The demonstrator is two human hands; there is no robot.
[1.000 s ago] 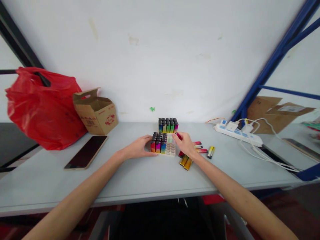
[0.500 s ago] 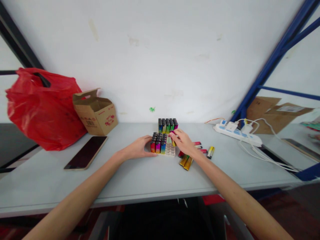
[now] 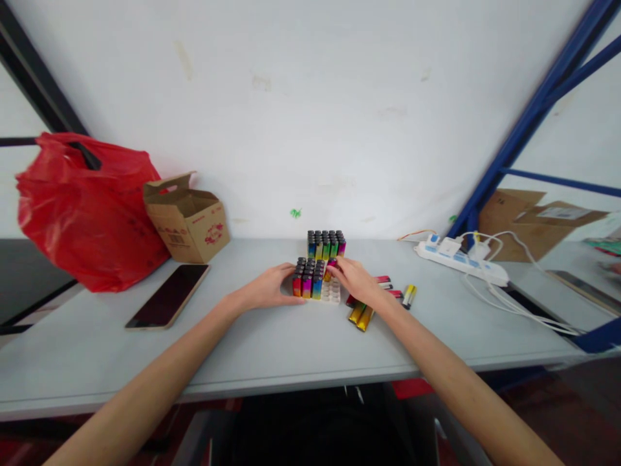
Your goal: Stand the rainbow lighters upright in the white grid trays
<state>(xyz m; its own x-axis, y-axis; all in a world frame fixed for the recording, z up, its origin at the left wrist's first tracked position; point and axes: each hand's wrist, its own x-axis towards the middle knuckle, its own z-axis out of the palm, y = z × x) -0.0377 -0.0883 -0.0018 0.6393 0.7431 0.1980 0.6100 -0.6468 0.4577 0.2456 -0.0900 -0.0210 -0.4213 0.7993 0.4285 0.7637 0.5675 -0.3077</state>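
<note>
A white plastic tray [image 3: 332, 295] holds several upright lighters [image 3: 307, 279] in its left part, with bare sockets on the right. My left hand [image 3: 270, 287] grips the tray's left side, thumb along the front corner and fingers farther back. Between the thumb and fingers of my right hand [image 3: 356, 278] is a purple-and-yellow lighter [image 3: 330, 268], upright at the tray's back, beside the blue lighters. Whether its base is fully seated is hidden. Loose lighters [image 3: 361, 315], gold and red, lie beneath and beside my right wrist.
A second block of upright lighters [image 3: 326, 244] stands behind the tray. One yellow-and-silver lighter [image 3: 409, 296] lies farther right. Left are a phone [image 3: 168, 296], a cardboard box [image 3: 187, 220] and a red bag [image 3: 92, 213]. A power strip [image 3: 460, 262] with cables sits at right.
My right hand has moved slightly left, bringing the purple-and-yellow lighter from a tilt to upright over the tray's back sockets. My left hand stays on the tray.
</note>
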